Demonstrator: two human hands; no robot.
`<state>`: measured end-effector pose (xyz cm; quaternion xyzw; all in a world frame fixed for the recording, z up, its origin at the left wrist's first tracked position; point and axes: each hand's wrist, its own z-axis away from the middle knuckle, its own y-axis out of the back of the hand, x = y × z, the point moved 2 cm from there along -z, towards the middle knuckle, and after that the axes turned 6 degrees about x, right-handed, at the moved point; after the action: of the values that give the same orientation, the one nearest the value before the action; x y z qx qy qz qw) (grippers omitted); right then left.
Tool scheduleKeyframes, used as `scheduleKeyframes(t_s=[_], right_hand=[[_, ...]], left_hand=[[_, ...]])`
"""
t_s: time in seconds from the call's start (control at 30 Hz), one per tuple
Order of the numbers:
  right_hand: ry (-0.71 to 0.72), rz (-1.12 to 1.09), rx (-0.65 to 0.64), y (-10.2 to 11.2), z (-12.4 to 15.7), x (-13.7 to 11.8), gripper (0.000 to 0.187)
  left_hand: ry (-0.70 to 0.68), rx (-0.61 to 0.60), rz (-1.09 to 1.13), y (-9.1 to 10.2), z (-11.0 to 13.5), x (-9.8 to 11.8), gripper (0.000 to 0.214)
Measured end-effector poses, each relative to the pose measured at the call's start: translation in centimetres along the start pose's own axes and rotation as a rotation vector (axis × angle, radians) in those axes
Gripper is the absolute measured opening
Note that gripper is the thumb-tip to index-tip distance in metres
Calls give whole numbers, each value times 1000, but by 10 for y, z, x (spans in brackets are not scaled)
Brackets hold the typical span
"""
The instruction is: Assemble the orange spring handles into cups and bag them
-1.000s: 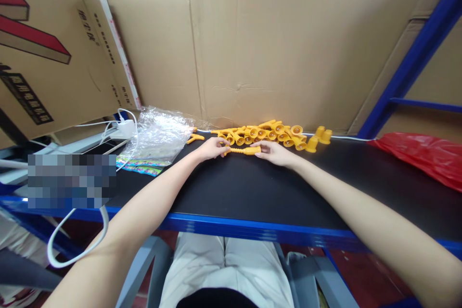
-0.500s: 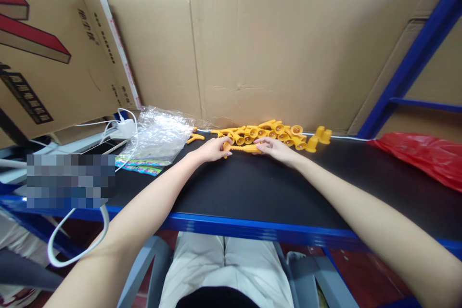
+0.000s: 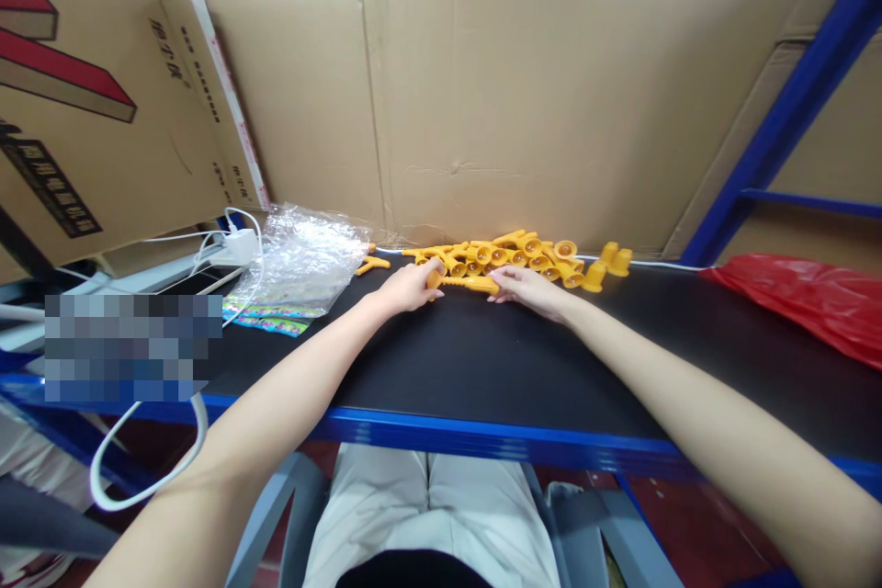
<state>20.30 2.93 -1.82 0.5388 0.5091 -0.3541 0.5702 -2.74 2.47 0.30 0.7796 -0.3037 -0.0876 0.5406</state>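
Between my hands, low over the black tabletop, lies a yellow plastic rod (image 3: 474, 284) with a narrow section at left and a thicker body at right. My left hand (image 3: 406, 286) is closed around its left end, where a rounded yellow piece (image 3: 434, 278) shows at the fingertips. At the other end, the fingers of my right hand (image 3: 520, 288) pinch the thicker body. Just behind them is a pile of yellow plastic parts (image 3: 497, 254), several with cup-shaped ends and others branched. Whether the rod and the rounded piece are joined, I cannot tell.
Clear plastic bags (image 3: 303, 253) and a branched yellow piece (image 3: 373, 265) lie to the left. Yellow cups (image 3: 594, 275) stand at right, and a red plastic bag (image 3: 803, 299) lies farther right. A cardboard wall (image 3: 551, 101) closes the back; a white charger (image 3: 241, 245) trails cables.
My right fingers have shifted slightly on the rod's right end. The rounded piece at my left fingertips has turned a little. The pile looks unchanged.
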Motion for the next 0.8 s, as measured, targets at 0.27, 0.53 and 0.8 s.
scheduleKeyframes(t_s=[0.27,0.53,0.8], right_hand=[[-32,-62,-126,8,11,-11,37],[-47,-47,-95,7,3,-3,30],[-20,-66,-148,8,8,-9,40]], left_hand=[[23,5,-55,-1,1,0,36],[20,38,-42,-4,2,0,36],[62,24,-41,-5,1,-1,36]])
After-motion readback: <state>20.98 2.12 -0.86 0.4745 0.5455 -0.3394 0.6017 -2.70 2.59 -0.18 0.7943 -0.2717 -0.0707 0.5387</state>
